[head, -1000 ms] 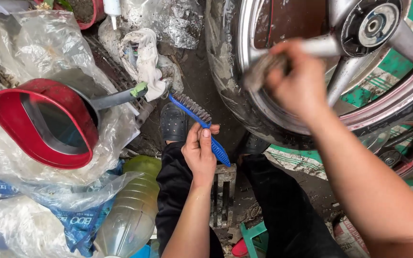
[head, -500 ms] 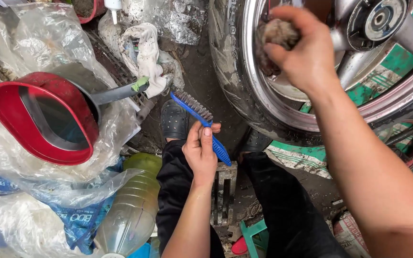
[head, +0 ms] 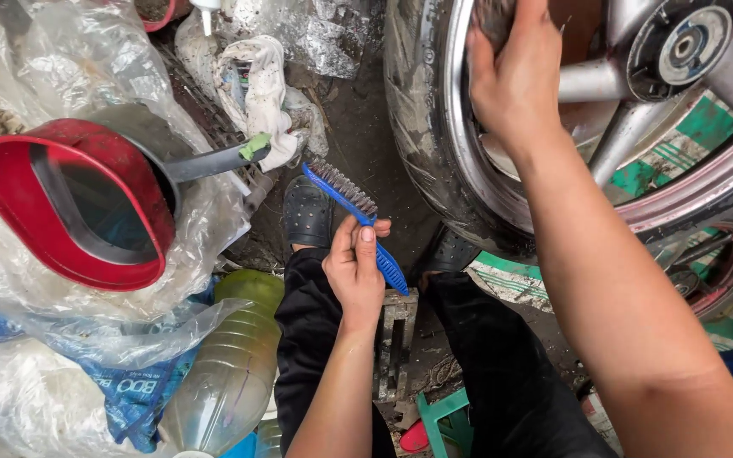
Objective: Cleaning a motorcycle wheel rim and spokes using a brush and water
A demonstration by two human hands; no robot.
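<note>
Head view: right hand (head: 515, 80) presses what looks like scouring wad (head: 494, 15) on wheel rim (head: 468, 161); left hand (head: 355, 267) closed around blue brush (head: 356, 222). Scrub firmly, follow rim curve.

Ground (head: 358, 144) is dark, wet, gritty dirt or concrete, no walls or windows in view. Even daylight, soft shadows. Left side piled with crumpled clear plastic sheeting (head: 10, 51), a blue printed bag (head: 129, 390) under it. Red scoop with grey handle (head: 69, 203) lies on the plastic. Dirty white rag (head: 256, 85) near top centre. Greenish plastic bottle (head: 231, 365) lying bottom left. Small metal stand (head: 396, 339) on the ground, green plastic stool (head: 447, 416) at bottom edge. Green-and-white patterned mat (head: 511, 276) right side, partly covered.
</note>
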